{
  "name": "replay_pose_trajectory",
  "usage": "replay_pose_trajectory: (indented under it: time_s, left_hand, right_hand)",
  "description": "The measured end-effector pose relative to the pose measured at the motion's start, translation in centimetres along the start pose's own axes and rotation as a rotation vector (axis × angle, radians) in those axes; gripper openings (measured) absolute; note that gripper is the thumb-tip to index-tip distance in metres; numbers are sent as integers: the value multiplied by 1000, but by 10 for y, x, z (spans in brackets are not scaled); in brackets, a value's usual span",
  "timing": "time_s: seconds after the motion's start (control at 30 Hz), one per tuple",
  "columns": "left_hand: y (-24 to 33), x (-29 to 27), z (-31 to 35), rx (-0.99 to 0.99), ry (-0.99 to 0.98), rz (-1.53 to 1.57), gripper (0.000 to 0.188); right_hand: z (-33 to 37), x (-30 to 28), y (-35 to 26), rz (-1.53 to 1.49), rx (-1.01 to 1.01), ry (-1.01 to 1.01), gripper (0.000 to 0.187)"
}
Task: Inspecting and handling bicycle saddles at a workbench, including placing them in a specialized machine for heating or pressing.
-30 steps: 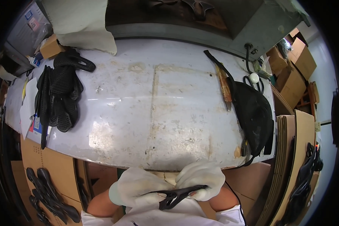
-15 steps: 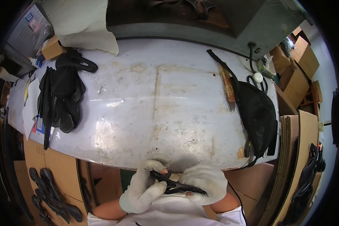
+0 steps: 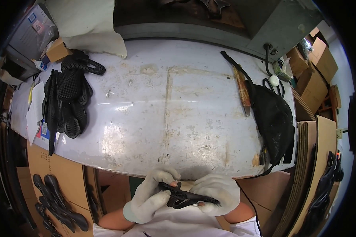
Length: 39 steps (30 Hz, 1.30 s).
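Observation:
Just in front of the table's near edge, both my gloved hands grip one black openwork piece [image 3: 182,197], which looks like a lattice saddle pad. My left hand [image 3: 149,198] pinches its left end between thumb and fingers, with a bare fingertip showing through the white glove. At the other end, my right hand [image 3: 216,193] is closed with its fingers curled over the top and its thumb below. Its palm and fingers hide that end of the piece. The pad lies tilted, its right end slightly lower.
Several black honeycomb pads [image 3: 70,85] are piled on the table [image 3: 146,118] at left. At right lie a black pouch-like bag [image 3: 273,118] and a worn-handled tool [image 3: 242,90]. A grey machine housing [image 3: 186,31] spans the back. More black pads [image 3: 59,201] rest on cardboard at lower left.
The black pad has turned slightly in my hands, so more of its openwork side shows. Both hands keep their hold. The whole view has shifted slightly.

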State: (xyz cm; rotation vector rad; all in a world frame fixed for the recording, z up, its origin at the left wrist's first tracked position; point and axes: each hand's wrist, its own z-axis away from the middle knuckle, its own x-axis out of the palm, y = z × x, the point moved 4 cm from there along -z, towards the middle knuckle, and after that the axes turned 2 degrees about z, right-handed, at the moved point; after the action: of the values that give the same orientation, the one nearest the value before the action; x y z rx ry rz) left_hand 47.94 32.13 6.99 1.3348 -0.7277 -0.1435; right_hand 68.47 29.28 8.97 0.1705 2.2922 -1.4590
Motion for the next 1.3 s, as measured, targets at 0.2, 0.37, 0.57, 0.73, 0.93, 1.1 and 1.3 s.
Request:
replay_pose_trajectory:
  time_s: [0.2, 0.37, 0.57, 0.73, 0.93, 1.1, 1.3]
  left_hand:
    - [-6, 0, 3, 69, 36, 12, 24]
    - [7, 0, -2, -39, 132, 14, 35]
    - [5, -10, -16, -286, 16, -240, 64]
    - [2, -9, -15, -506, 99, -112, 54]
    - [-5, -10, -20, -401, 67, -355, 39]
    - [4, -8, -21, -429, -34, -336, 51]
    - [17, 1, -29, -382, -210, -406, 64]
  right_hand:
    - [-6, 2, -5, 20, -23, 2, 30]
    - [2, -1, 4, 38, 230, 83, 35]
    - [-4, 5, 20, -154, 716, 98, 44]
    - [-3, 9, 15, -174, 791, 50, 43]
    - [-1, 8, 15, -162, 833, 14, 43]
    - [1, -13, 17, -216, 602, -249, 54]
    - [0, -17, 25, -110, 584, -316, 53]
